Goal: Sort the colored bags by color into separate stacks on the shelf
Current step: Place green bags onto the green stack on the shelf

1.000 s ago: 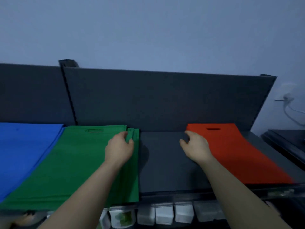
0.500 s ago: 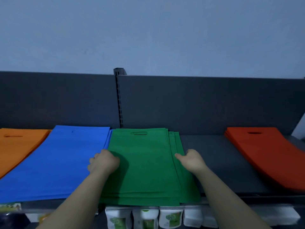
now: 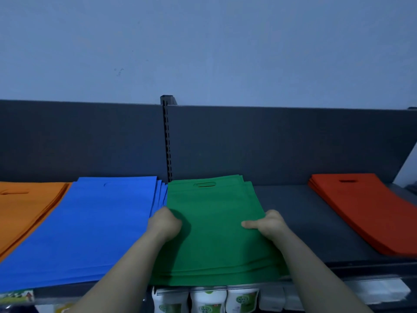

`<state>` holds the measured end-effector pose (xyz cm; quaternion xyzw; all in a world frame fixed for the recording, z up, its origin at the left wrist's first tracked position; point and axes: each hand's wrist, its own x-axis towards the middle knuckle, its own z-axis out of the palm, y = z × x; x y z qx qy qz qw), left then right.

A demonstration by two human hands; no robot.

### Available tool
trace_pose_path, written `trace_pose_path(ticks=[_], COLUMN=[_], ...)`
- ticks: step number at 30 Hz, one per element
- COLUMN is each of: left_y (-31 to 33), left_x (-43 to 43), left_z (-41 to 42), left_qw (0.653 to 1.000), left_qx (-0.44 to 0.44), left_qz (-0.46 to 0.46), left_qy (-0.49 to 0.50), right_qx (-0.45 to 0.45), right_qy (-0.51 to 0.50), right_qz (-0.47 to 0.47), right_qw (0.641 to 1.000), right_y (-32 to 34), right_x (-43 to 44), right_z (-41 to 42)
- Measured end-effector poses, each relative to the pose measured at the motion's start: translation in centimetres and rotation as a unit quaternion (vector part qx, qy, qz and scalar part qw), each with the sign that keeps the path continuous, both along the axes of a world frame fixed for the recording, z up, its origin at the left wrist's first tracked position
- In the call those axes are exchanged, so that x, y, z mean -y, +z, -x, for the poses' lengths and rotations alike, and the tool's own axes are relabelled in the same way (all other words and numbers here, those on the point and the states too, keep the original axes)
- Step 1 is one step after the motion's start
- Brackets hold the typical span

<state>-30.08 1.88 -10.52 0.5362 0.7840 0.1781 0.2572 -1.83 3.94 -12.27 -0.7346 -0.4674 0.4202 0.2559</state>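
Four stacks of flat bags lie side by side on the dark shelf (image 3: 300, 213): orange (image 3: 24, 206) at the far left, blue (image 3: 99, 224), green (image 3: 212, 224) in the middle and red (image 3: 370, 211) at the right. My left hand (image 3: 165, 223) grips the left edge of the green stack with curled fingers. On the green stack's right edge, my right hand (image 3: 267, 223) holds on, its thumb lying flat on top and its fingers under the edge. The green bags lie roughly squared, with a few edges showing at the far right corner.
A bare strip of shelf separates the green and red stacks. A dark back panel with a slotted upright post (image 3: 167, 141) rises behind. White bottles and packs (image 3: 209, 299) stand on the lower shelf below the front edge.
Both hands have moved from the gap beside the red stack onto the two sides of the green stack. The loose green bags at the right edge have been drawn in closer.
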Motion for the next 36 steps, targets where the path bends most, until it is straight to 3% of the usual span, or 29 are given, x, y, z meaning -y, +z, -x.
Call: trace_pose_path(ticks=[4,12,18,23,26,31,36], left_y=[-0.1,-0.4,0.4,1.0,1.2,3.7,9.2], left_x=[-0.4,-0.7,-1.6,-2.6,-2.5,-1.9,-0.4], left_z=[-0.7,-5.3,-6.2,-6.4,-6.7,-7.3,-8.4], left_qw=[0.999,0.994,0.97,0.947,0.952,0.931,0.909], left_qx=[-0.041,0.095,0.239,0.299,0.286,0.338,0.311], left_qz=[0.014,0.013,-0.025,-0.017,-0.008,-0.118,-0.276], left_qy=[-0.003,-0.043,0.038,0.115,0.113,0.07,0.005], right_qx=[0.021,0.081,0.001,-0.027,-0.06,-0.125,-0.14], right_qy=[-0.024,-0.02,-0.046,-0.056,-0.054,-0.043,-0.028], right_qz=[-0.007,-0.013,-0.033,-0.039,-0.049,-0.216,-0.367], right_qw=[0.999,0.996,0.998,0.997,0.996,0.967,0.919], right_y=[-2.4,0.0,3.4,2.4,1.9,4.0,9.3], right_x=[-1.9,-0.8,-0.8,-1.7,-1.9,-1.8,-1.5], right_z=[-3.6,-4.8,-4.4,-4.5,-4.1,-4.3,-4.8])
